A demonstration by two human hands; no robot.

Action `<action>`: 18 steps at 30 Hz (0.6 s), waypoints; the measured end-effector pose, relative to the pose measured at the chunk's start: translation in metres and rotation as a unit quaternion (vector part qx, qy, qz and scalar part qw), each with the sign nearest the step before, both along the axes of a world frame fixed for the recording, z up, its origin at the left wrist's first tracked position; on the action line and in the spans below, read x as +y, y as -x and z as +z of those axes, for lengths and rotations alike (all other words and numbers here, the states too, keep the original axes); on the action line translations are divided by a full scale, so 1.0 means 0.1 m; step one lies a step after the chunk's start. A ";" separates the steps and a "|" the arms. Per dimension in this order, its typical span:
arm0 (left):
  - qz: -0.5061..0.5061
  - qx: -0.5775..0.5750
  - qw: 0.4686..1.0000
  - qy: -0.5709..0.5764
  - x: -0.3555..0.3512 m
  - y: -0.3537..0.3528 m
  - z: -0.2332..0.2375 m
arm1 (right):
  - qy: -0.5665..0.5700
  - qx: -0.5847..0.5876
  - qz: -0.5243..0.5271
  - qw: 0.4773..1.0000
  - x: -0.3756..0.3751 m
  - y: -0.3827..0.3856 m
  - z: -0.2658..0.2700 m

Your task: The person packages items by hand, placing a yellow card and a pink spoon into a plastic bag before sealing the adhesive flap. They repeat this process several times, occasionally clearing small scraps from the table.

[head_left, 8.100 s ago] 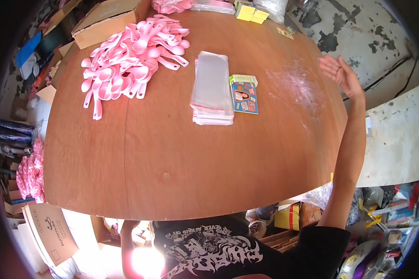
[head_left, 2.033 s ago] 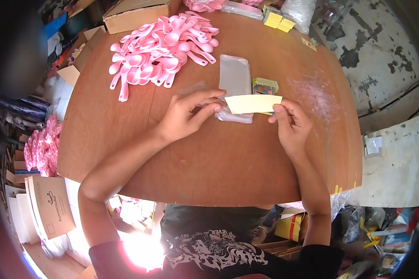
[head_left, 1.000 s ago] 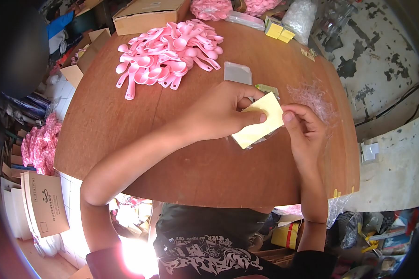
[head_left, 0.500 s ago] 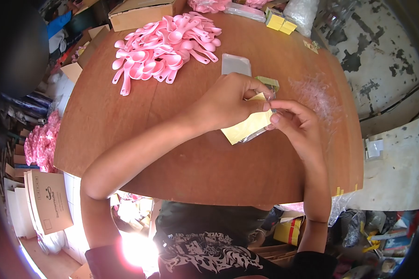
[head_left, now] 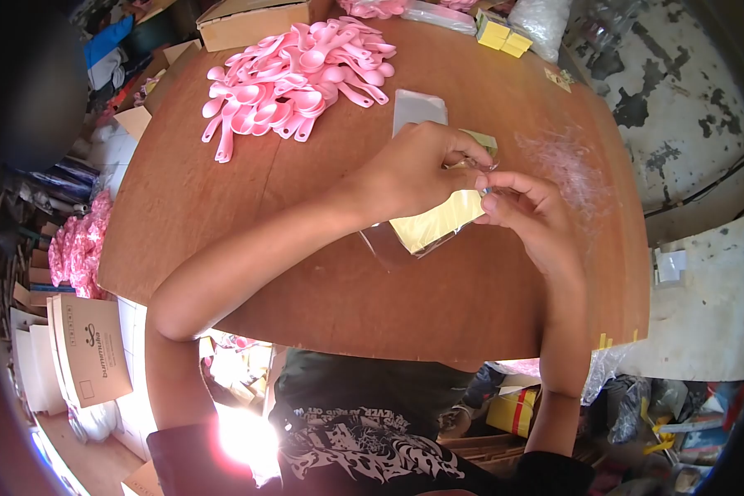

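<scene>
My left hand (head_left: 426,169) is closed at the upper edge of a yellow paper card (head_left: 438,221), its thumb and forefinger pinching near the corner. A clear plastic bag (head_left: 380,246) shows around the card, its loose film spreading beyond the lower left side. My right hand (head_left: 537,217) meets the left at the card's upper right corner, fingertips pinched on the bag's edge. How far the card lies inside the bag is hard to make out. Just behind the left hand lie a stack of clear bags (head_left: 420,107) and a yellowish packet (head_left: 481,142), partly hidden.
A heap of pink plastic spoons (head_left: 298,78) covers the table's far left, beside a cardboard box (head_left: 260,23). Yellow card stacks (head_left: 503,35) and a bundle of clear plastic (head_left: 537,25) stand at the far edge. Thin plastic scraps (head_left: 570,169) lie right of my hands.
Clear film has come into sight at the card's lower left, and the card sits slightly flatter under my left hand. Both hands stay close together in nearly the same place.
</scene>
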State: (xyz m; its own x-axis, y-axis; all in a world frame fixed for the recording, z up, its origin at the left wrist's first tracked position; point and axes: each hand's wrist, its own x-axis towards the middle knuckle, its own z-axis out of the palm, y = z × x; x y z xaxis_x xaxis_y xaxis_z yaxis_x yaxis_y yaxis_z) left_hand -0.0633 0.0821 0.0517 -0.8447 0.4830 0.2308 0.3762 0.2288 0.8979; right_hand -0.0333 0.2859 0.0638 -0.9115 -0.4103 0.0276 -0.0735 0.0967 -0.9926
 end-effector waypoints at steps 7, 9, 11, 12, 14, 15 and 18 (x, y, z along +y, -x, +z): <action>-0.030 -0.001 1.000 -0.002 0.07 -0.07 0.01 | -0.022 -0.072 0.066 0.995 -0.04 -0.03 -0.16; -0.031 0.018 0.999 0.006 0.03 -0.11 0.03 | -0.027 -0.049 0.054 0.997 -0.01 0.00 -0.21; -0.051 0.069 0.996 0.032 -0.08 -0.24 0.13 | -0.018 -0.044 0.054 0.997 -0.08 -0.02 -0.20; -0.054 0.102 0.992 0.048 -0.15 -0.26 0.09 | -0.007 -0.042 0.050 0.998 -0.12 -0.03 -0.20; -0.080 0.060 0.993 0.070 -0.36 -0.33 -0.02 | -0.079 -0.028 0.100 0.991 -0.07 0.00 -0.12; -0.108 0.014 0.990 0.091 -0.47 -0.37 -0.06 | -0.150 -0.015 0.146 0.978 -0.04 0.03 -0.08; -0.114 -0.116 0.983 0.087 -0.75 -0.50 -0.12 | -0.158 0.030 0.070 0.985 0.01 0.30 0.00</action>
State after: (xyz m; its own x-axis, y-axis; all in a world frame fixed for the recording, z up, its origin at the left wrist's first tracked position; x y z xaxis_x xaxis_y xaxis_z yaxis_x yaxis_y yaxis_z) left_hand -0.0129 0.0070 0.0398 -0.7304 0.6806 -0.0581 0.2258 0.3208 0.9198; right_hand -0.0636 0.2869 0.0640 -0.8460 -0.5286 -0.0694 -0.1657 0.3843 -0.9082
